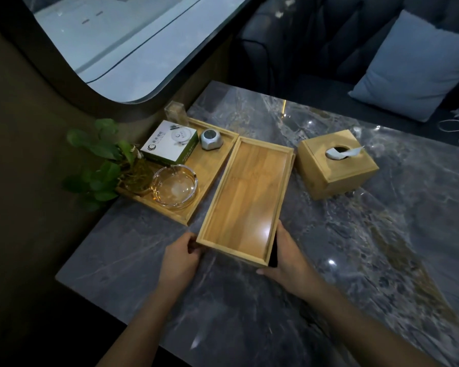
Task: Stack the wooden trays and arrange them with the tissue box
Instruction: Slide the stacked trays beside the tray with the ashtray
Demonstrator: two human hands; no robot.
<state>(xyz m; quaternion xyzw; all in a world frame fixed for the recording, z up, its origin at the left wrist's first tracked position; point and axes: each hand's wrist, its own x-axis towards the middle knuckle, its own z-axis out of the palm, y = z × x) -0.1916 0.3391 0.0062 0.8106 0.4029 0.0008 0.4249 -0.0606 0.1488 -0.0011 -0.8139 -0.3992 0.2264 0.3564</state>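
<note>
An empty wooden tray (245,197) is held just above the grey marble table (355,247), its near end raised. The edge of another tray shows under its far right side. My left hand (180,256) grips the near left corner. My right hand (285,256) grips the near right corner. A wooden tissue box (334,168) with a white tissue sticking out stands to the right, apart from the tray. A second wooden tray (208,168) lies to the left and holds several items.
The left tray carries a glass ashtray (174,186), a white and green box (168,145), a small silver device (211,139) and a potted plant (109,160). A wall and curved window lie to the left. A dark sofa with a pale cushion (414,67) sits behind.
</note>
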